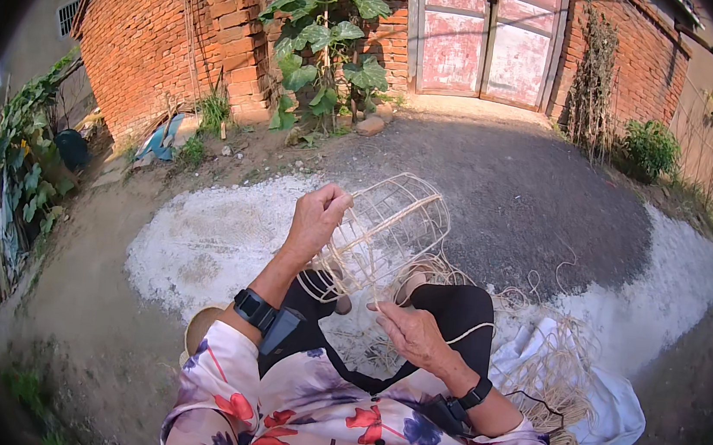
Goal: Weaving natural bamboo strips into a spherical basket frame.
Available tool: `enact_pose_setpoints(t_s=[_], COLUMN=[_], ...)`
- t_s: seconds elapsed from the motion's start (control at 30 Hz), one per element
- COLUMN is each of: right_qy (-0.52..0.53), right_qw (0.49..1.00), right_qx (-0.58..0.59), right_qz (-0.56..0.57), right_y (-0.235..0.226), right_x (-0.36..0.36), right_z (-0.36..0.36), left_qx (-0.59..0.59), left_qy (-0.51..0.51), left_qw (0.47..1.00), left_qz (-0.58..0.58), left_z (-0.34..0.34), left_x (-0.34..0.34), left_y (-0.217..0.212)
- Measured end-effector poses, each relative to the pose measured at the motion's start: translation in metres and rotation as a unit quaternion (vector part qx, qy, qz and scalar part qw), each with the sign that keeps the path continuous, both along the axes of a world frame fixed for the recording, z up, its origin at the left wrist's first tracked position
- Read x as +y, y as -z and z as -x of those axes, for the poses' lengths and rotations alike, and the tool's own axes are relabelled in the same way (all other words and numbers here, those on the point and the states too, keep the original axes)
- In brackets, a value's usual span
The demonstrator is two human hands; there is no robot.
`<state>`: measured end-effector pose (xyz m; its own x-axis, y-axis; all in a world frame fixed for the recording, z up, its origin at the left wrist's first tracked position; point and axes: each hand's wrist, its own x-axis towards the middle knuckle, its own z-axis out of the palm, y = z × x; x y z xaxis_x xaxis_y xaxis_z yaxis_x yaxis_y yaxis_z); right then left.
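Observation:
In front of my knees is an open, rounded basket frame (399,216) of thin pale ribs, with a thicker band wrapped along one side. My left hand (319,215) is closed on its upper left side, fingers curled over the ribs. Lower and to the right, my right hand (417,337) is closed, thumb and fingertips pinching a pale strand (476,329) near the frame's lower edge. That strand trails away past the back of the hand over my right knee. Exactly where it meets the frame is too fine to tell.
Right of my leg, a heap of loose pale strands (559,365) lies on a white cloth (614,415). More strands curl on the ground by my foot. I sit on a round seat (202,328). Ahead stand a brick wall (144,52), a leafy plant (328,41) and a faded red double door (452,41).

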<state>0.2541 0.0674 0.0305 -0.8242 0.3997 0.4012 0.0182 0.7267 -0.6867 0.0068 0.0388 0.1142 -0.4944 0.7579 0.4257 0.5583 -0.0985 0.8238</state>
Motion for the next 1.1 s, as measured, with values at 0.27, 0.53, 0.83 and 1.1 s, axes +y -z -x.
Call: enact_pose_setpoints(t_s=[0.27, 0.53, 0.83, 1.1], right_qy=[-0.034, -0.046, 0.029, 0.181], right_qw=[0.975, 0.977, 0.992, 0.972], right_qx=[-0.166, -0.055, 0.000, 0.128], right_qz=[0.147, 0.203, 0.126, -0.079], right_y=[-0.035, -0.027, -0.006, -0.025], right_x=[0.007, 0.063, 0.075, 0.050], right_z=[-0.087, -0.004, 0.036, -0.005], left_qx=[0.240, 0.191, -0.009, 0.088], left_qy=[0.090, 0.155, 0.162, 0.082], left_qw=[0.966, 0.963, 0.967, 0.977], left_qz=[0.046, 0.112, 0.195, 0.178], left_z=[-0.060, -0.081, -0.074, -0.079], left_x=[-0.019, -0.029, -0.029, -0.024], left_y=[0.075, 0.082, 0.080, 0.091])
